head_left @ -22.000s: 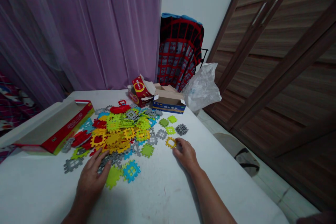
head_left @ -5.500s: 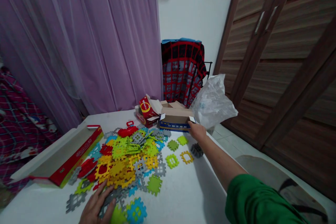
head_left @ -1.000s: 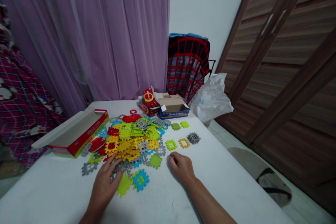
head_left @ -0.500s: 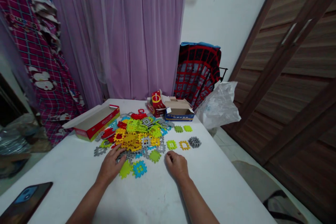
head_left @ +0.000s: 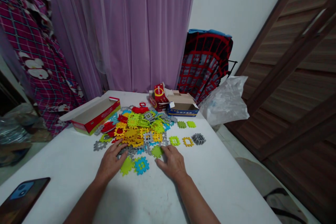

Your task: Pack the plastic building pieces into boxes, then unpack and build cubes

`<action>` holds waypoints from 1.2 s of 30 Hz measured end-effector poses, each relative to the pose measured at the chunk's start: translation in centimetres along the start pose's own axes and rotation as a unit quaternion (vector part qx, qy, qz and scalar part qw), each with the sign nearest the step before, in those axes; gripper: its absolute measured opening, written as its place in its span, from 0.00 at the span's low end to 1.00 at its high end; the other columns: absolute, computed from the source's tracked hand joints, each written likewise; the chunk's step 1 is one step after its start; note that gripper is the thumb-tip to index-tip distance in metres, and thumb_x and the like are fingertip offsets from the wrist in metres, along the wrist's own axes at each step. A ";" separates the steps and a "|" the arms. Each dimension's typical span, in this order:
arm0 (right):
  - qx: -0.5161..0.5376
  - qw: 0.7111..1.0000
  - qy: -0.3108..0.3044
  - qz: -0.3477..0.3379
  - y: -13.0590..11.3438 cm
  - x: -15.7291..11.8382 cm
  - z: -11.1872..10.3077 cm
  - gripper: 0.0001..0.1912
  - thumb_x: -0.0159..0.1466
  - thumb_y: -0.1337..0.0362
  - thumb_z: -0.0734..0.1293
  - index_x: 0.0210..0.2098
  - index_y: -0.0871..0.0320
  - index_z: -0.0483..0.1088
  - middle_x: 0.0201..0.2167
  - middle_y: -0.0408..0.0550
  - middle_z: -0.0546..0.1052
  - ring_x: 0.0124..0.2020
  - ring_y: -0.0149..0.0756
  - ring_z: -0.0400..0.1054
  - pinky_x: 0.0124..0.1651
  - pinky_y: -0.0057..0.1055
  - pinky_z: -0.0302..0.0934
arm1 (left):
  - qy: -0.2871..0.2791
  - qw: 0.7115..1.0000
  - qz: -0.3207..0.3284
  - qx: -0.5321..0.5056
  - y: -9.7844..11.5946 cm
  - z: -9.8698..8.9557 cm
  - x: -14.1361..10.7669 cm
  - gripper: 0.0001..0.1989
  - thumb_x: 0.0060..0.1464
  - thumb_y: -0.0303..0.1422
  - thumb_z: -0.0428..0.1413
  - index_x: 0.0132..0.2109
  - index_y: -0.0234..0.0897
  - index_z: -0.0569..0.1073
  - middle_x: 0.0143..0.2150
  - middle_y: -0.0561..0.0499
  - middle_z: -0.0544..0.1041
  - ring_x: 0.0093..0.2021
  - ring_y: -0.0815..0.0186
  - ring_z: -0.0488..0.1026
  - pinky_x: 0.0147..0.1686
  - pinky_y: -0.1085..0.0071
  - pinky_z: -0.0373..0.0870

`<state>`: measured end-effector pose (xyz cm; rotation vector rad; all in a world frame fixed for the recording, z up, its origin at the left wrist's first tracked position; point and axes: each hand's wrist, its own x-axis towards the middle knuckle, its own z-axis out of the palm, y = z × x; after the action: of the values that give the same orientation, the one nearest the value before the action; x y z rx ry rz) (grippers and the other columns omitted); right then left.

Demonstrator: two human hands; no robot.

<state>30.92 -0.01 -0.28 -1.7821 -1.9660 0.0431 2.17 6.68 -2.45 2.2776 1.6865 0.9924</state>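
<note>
A heap of plastic interlocking tiles (head_left: 136, 136) in yellow, green, red, grey and blue lies on the white table. At the heap's near left edge rests my left hand (head_left: 111, 161), fingers and thumb apart, beside grey and yellow tiles. My right hand (head_left: 172, 162) is open at the heap's near right side, its fingertips at the edge of a green tile (head_left: 156, 151); whether they touch it I cannot tell. Between the hands lie a yellow-green tile (head_left: 127, 166) and a blue tile (head_left: 141, 165).
Right of the heap are a green frame tile (head_left: 174, 140), a yellow frame tile (head_left: 188, 142) and a grey stack (head_left: 198, 139). Open boxes stand behind: a red one (head_left: 105, 114) and a blue one (head_left: 183, 112). A phone (head_left: 25, 196) lies front left; a plastic bag (head_left: 225, 103) hangs right.
My right hand has moved left and its fingers have opened beside the green tile. My left hand stays at the heap. The camera view has shifted slightly.
</note>
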 end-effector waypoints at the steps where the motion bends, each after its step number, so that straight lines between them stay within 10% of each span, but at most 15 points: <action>1: 0.000 1.000 -0.007 0.000 0.0 0.0 0.0 0.23 0.58 0.53 0.70 0.52 0.53 0.73 0.42 0.50 0.75 0.45 0.40 0.69 0.48 0.32 0.64 | -0.001 1.000 0.000 0.000 0.0 0.0 0.0 0.21 0.57 0.47 0.49 0.47 0.42 0.79 0.59 0.44 0.75 0.56 0.55 0.73 0.57 0.56 0.69; 15: 0.022 0.999 0.025 -0.028 0.4 -0.2 -0.1 0.13 0.68 0.61 0.60 0.41 0.55 0.76 0.37 0.49 0.77 0.40 0.35 0.71 0.44 0.26 0.61 | -0.014 1.000 0.000 0.005 -0.2 0.3 -0.1 0.23 0.56 0.49 0.48 0.48 0.43 0.79 0.58 0.44 0.75 0.58 0.53 0.72 0.59 0.55 0.66; 22: -0.016 0.988 0.019 0.150 1.9 -0.2 -0.6 0.23 0.71 0.60 0.52 0.29 0.56 0.74 0.30 0.48 0.78 0.35 0.34 0.72 0.38 0.26 0.58 | -0.011 1.000 0.003 0.004 -0.1 0.4 -0.2 0.22 0.57 0.49 0.48 0.48 0.44 0.78 0.59 0.45 0.74 0.58 0.54 0.72 0.59 0.55 0.67; 36: -0.043 0.991 0.062 0.110 1.5 -0.9 -0.4 0.15 0.58 0.56 0.68 0.42 0.56 0.70 0.41 0.50 0.77 0.44 0.41 0.69 0.43 0.31 0.61 | -0.009 1.000 0.010 0.011 -0.6 0.6 -0.2 0.23 0.56 0.49 0.48 0.48 0.42 0.78 0.60 0.44 0.73 0.57 0.53 0.72 0.58 0.54 0.67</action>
<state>32.48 -0.79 -0.74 -2.0005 -1.7018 -0.0804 2.01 6.85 -3.23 2.3147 1.6783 0.9604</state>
